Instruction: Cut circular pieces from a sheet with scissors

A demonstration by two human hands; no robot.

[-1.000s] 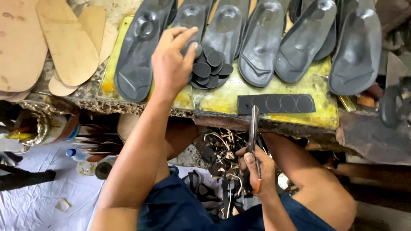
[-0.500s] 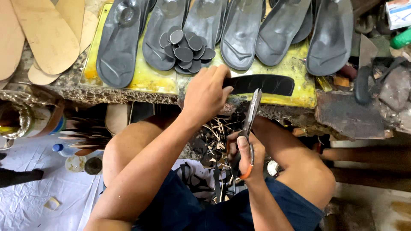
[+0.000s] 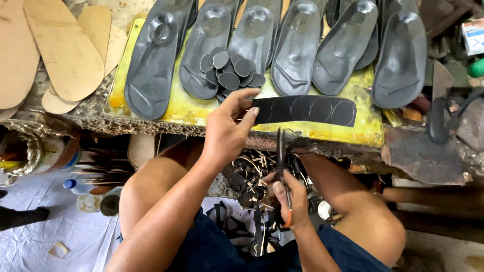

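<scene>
Strip of dark rubber pinched at the bench edge, scissors held below.

A yellow, glue-crusted work board point(image 3: 151, 108) tops the rough bench; at twelve o'clock a row of dark moulded soles point(image 3: 297, 45) fans across it, with a heap of small cut discs point(image 3: 229, 73) lying among them, and tan insole boards point(image 3: 60, 50) at ten o'clock. The left hand point(image 3: 227, 131) closes thumb and fingers on the left end of the black strip point(image 3: 307, 110), which lies flat near the board's front edge. At six o'clock the right hand point(image 3: 290, 204) is curled around scissors point(image 3: 281, 166), blades pointing up. White sheeting point(image 3: 65, 231) covers the floor at eight o'clock, offcuts point(image 3: 252, 171) littering the gap between the knees.
</scene>
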